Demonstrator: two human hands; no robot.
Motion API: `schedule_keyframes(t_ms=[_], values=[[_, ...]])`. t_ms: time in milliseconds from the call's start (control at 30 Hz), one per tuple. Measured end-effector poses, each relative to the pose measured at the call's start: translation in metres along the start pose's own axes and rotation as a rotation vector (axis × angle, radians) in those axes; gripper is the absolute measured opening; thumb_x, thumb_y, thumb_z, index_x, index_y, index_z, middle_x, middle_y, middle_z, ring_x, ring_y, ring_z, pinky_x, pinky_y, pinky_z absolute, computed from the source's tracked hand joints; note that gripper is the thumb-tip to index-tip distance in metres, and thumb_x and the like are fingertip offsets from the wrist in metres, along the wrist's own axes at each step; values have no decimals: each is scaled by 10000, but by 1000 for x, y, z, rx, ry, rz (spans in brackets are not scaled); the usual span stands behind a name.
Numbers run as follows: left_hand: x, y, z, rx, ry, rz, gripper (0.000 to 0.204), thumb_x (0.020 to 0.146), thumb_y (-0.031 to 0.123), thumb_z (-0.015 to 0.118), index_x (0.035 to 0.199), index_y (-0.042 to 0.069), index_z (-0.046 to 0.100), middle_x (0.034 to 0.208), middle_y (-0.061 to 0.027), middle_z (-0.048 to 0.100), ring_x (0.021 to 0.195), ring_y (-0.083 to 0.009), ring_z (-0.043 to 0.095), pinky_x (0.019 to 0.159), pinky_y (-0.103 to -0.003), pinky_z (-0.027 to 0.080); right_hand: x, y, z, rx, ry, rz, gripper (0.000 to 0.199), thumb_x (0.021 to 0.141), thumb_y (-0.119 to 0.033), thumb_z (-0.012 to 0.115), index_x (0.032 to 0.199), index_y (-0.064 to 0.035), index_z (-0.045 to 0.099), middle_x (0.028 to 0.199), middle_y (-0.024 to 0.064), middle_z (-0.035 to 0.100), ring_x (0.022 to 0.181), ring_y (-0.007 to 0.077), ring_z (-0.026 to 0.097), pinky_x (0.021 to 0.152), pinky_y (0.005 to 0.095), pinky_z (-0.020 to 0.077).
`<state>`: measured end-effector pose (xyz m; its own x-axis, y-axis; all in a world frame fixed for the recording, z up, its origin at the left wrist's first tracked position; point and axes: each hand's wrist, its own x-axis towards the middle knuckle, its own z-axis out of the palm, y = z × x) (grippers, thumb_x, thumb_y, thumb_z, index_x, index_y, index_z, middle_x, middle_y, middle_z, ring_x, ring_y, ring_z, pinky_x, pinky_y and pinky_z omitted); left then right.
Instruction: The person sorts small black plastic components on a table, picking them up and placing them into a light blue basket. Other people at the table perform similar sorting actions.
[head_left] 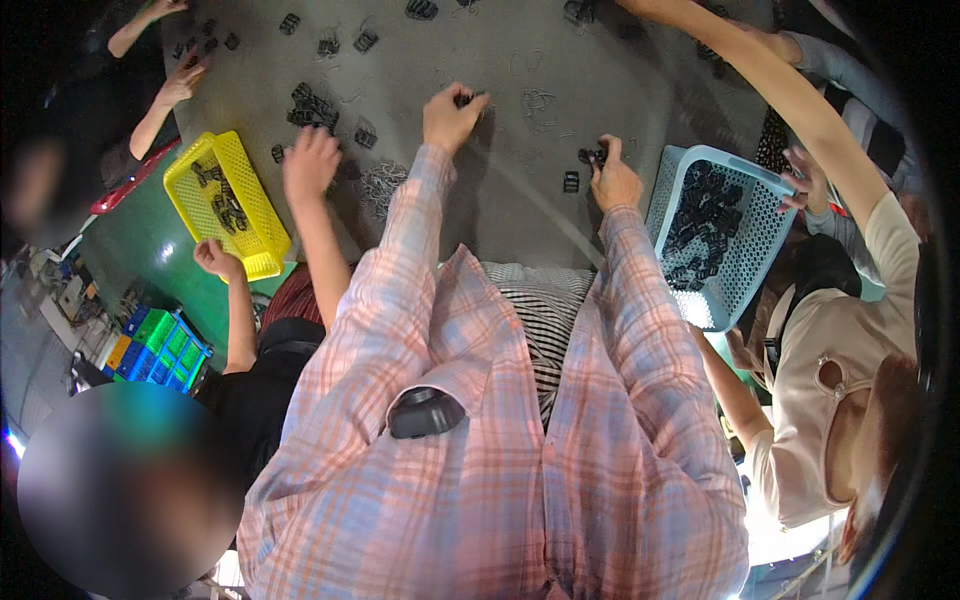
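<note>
Apparently the work rewards a light, steady pinch: the left hand (pixel 455 118) is curled round a small black part (pixel 465 99), best held with its edge exposed. The right hand (pixel 616 182) seems to nip a second black part (pixel 596 157) between thumb and finger, just above the bench; squaring it before pressing should prevent slips. Around them, left to right: green floor (pixel 150 248), a yellow basket (pixel 262 225), a heap of thin metal pieces (pixel 382 188) on the grey bench (pixel 510 205), then a light-blue basket (pixel 745 262) loaded with black parts (pixel 705 215).
</note>
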<state>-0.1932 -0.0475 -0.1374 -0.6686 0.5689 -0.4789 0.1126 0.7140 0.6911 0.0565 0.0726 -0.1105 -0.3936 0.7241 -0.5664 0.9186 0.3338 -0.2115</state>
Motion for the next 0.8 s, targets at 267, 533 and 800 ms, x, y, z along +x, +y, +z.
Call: schedule_keyframes(t_ms=[267, 533, 800], values=[[-89, 57, 6, -656, -376, -504, 201, 820, 251, 647, 886, 74, 578, 667, 0, 515, 548, -87, 467, 426, -242, 357, -34, -8, -30, 111, 94, -49, 209, 862, -251, 541, 1042, -147, 524, 817, 174, 653, 771, 382, 629, 662, 461, 476], [-206, 184, 179, -1031, -816, -475, 318, 869, 230, 562, 1112, 38, 490, 888, -76, 567, 720, -145, 585, 533, -291, 499, -132, 120, -98, 30, 534, 261, 276, 826, -282, 571, 1025, -91, 573, 832, 171, 646, 762, 375, 624, 682, 464, 477], [-192, 107, 110, -796, -777, -229, 307, 892, 180, 510, 1165, 62, 586, 1179, -66, 587, 984, -144, 575, 807, -290, 463, -132, 57, -96, 446, 566, -39, 262, 771, -129, 607, 1028, -79, 618, 906, 110, 618, 750, 285, 617, 729, 385, 496]])
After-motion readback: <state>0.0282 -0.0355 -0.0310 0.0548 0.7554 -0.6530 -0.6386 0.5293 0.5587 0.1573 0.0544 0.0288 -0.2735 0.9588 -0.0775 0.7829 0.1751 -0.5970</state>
